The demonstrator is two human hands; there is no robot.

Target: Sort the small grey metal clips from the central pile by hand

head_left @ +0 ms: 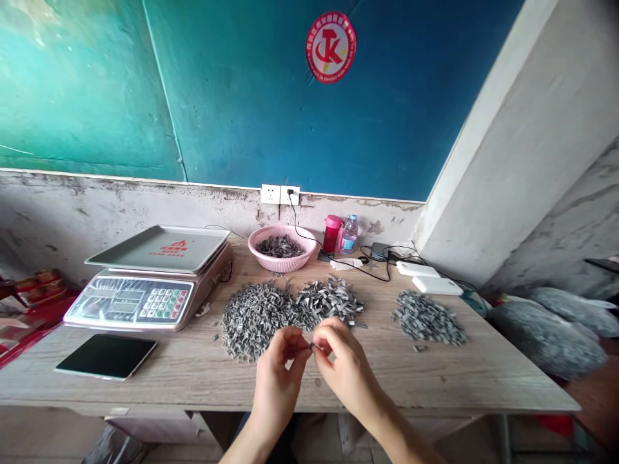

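"Hands doing what?"

"Both raised, wrists bent, my left hand (278, 370) and right hand (345, 367) pinching one small grey strip (311, 347) between the fingertips."

"Where?"

"Just in front of the heaped grey strips (256, 320), a digital scale (149, 303) left of the heap, a pink basket (283, 267) behind it."

Fingers (329, 338) hide the small grey piece (311, 347) (shape can't be told).

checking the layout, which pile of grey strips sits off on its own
The pile at right, by the white power banks: it stands apart, while the left pile and middle pile run together.
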